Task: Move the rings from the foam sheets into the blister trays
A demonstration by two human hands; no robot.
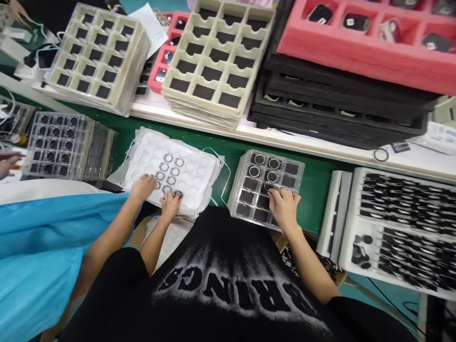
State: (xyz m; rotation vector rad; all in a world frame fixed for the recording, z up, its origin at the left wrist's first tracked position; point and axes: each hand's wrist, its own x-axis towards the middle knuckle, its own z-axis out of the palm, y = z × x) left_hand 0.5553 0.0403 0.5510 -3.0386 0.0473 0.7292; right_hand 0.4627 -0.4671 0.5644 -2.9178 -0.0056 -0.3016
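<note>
My right hand (284, 205) pinches a dark-rimmed round ring (269, 185) at a compartment of the clear plastic tray (246, 183). Several similar rings sit in the upper compartments of that tray, which tops a stack. Over the lower edge of a white molded tray (149, 151), my left hand (171, 204) has its fingertips closed around another ring (178, 194). Two columns of rings lie in the middle of this white tray. A co-worker's hand (144, 186) reaches onto the same tray from the left, close to my left hand.
Beige compartment trays (228, 105) and a pink foam tray (356, 54) on black trays stand along the white shelf (306, 150). Clear trays with rings (59, 142) stand at left. A white tray of dark parts (366, 221) lies right. A co-worker in blue (42, 247) sits close at left.
</note>
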